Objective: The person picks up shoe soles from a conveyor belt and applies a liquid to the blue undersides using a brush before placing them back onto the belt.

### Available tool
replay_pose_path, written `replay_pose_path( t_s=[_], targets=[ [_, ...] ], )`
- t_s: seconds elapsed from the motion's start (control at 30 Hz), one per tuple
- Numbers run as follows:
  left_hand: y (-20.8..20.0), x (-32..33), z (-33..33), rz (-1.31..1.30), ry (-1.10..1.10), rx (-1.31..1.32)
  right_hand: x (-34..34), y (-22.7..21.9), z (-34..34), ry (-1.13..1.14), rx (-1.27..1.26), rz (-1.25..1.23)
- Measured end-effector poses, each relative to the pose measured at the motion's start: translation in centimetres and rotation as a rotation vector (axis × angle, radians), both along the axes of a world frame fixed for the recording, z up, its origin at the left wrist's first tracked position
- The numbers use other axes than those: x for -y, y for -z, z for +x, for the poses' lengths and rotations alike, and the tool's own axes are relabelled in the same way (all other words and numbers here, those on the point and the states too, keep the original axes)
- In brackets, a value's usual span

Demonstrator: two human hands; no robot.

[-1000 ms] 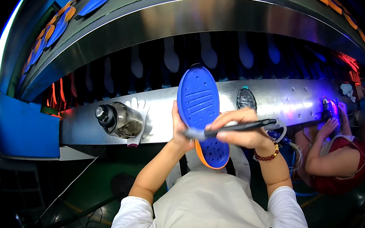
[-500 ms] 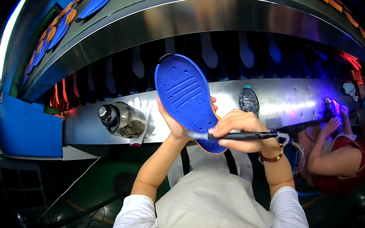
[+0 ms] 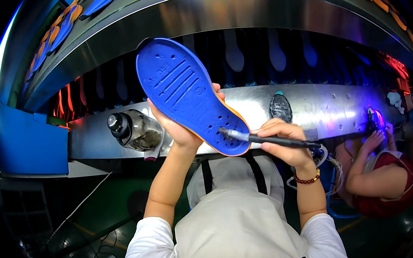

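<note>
Bristles point(image 3: 225, 131) of a black-handled brush point(image 3: 305, 143) lie against the holed end of a blue, orange-edged sole point(image 3: 182, 84), which I hold at a slant in front of me, overlapping the desk point(image 3: 323, 103) in view. My left hand point(image 3: 179, 130) grasps the sole by its side; my right hand point(image 3: 290, 148) pinches the brush between thumb and fingers. On the desk, a dark-capped bottle point(image 3: 140, 130) is to my left, a dark oval pad point(image 3: 280, 109) to my right.

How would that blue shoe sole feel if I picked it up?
The sole might be fairly stiff: it juts past the left hand without drooping. It's probably light: one hand supports it. Its grooves may aid grip.
</note>
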State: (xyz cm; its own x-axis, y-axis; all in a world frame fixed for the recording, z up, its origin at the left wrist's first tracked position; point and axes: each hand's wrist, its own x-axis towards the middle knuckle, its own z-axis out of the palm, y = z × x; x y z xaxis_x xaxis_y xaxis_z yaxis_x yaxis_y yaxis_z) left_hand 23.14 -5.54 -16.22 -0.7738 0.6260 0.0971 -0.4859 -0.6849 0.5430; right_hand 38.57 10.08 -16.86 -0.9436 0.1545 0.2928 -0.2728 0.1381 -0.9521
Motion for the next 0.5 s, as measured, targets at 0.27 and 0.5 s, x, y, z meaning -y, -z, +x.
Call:
replay_pose_path(
  t_s=[0.27, 0.5],
  targets=[
    [-0.5, 0.4, -0.3, 0.015, 0.095, -0.013, -0.2, 1.5, 0.1, -0.165, 0.057, -0.377],
    [1.1, -0.6, 5.2, 0.061, 0.193, 0.062, 3.3, 0.4, 0.1, -0.063, 0.073, -0.811]
  ],
)
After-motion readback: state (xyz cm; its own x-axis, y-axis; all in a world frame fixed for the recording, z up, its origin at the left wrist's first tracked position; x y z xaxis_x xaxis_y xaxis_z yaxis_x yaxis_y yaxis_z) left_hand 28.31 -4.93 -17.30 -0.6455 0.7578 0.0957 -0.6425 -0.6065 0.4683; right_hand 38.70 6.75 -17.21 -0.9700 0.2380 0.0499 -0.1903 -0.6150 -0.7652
